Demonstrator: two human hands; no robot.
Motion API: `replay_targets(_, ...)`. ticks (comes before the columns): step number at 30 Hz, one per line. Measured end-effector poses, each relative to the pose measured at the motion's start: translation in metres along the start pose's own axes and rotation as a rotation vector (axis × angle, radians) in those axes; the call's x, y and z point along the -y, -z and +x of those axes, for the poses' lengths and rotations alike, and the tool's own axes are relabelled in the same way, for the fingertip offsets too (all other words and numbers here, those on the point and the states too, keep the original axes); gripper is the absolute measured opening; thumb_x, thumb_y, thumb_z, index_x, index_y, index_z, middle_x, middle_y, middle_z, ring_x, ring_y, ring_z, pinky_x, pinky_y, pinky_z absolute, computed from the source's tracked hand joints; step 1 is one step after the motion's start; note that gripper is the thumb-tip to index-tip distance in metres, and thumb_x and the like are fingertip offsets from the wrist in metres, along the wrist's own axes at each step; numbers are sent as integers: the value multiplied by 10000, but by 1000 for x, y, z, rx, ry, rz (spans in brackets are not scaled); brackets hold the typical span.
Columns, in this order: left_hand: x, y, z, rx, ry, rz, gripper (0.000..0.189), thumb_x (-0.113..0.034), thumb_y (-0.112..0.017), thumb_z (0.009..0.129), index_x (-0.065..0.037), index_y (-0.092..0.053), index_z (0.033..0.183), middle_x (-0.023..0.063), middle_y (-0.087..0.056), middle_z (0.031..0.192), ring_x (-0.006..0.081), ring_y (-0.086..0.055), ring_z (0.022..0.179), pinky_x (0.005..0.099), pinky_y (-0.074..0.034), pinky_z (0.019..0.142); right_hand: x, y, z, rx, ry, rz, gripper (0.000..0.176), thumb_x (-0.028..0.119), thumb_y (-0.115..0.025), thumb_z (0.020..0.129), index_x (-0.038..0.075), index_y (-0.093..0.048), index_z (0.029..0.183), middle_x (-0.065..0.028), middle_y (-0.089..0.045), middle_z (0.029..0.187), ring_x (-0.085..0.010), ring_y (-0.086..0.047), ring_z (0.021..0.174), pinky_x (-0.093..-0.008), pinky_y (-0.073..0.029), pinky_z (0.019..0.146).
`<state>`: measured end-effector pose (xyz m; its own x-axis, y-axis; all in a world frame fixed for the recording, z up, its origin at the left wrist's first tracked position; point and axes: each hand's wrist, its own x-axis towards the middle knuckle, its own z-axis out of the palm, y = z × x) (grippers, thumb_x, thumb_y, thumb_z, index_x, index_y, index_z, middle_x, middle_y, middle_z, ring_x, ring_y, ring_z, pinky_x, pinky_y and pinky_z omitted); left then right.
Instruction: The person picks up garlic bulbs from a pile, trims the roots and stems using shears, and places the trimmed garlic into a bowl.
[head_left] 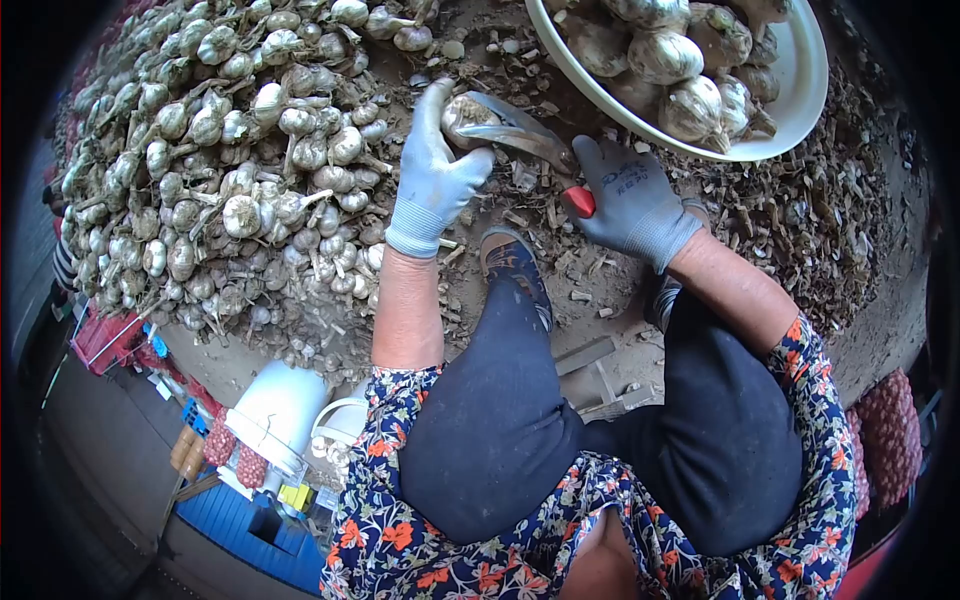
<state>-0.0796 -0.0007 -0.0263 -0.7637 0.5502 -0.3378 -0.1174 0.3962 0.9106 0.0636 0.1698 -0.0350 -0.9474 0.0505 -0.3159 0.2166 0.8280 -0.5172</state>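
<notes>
My left hand (437, 172), in a grey glove, grips a garlic bulb (466, 112) held up in front of me. My right hand (628, 195), also grey-gloved, is closed around red-handled shears (530, 137) whose metal blades sit around the bulb. A big heap of untrimmed garlic bulbs with stalks (230, 150) lies to the left of my left hand. A white basin (800, 90) holding several trimmed bulbs stands just beyond my right hand.
Cut stalks and dry skins litter the ground (800, 230) around my feet. My knees in dark trousers fill the middle. A white jug (280, 410) and red mesh bags of garlic (885, 435) sit nearby.
</notes>
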Motion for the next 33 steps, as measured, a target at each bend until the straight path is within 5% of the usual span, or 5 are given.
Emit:
replay_targets(10, 1, -6, -2, 68, 49, -64, 617, 57, -595, 663, 25, -421, 1254, 73, -585, 1036, 136, -589, 920, 252, -498, 816, 8, 3, -2, 7, -35, -18, 617, 410, -608, 803, 29, -405, 1244, -208, -544, 1052, -355, -569, 957, -453, -451, 820)
replay_targets(23, 2, -20, -1, 20, 15, -35, 532, 79, -623, 703, 24, -462, 1207, 59, -607, 962, 89, -587, 806, 202, -481, 692, -6, 0, 2, 130, -9, -20, 396, 340, -566, 846, -5, -464, 1013, -198, -627, 841, -367, -630, 796, -446, -495, 722)
replay_targets(27, -32, -22, 4, 23, 242, 119, 449, -13, -686, 724, 31, -508, 1135, 52, -599, 901, 86, -570, 765, 216, -491, 696, -15, -9, -6, 261, -182, 194, 371, 336, -507, 889, -16, -475, 1004, -242, -637, 835, -400, -634, 820, -476, -489, 761)
replay_targets(31, -90, -43, 25, -228, -594, 201, 557, -43, -653, 770, 92, -375, 1234, 200, -526, 1036, 203, -604, 837, 270, -535, 661, -23, -23, -15, 339, -216, 239, 395, 358, -485, 898, -17, -471, 1021, -245, -644, 851, -401, -636, 852, -475, -487, 780)
replay_targets(33, -121, -68, 54, -265, -990, 466, 480, -86, -670, 730, 61, -477, 1144, 148, -515, 1066, 280, -576, 885, 399, -484, 712, -23, -23, -10, 389, -201, 246, 412, 365, -485, 892, -20, -461, 1037, -252, -643, 869, -400, -635, 864, -478, -485, 782)
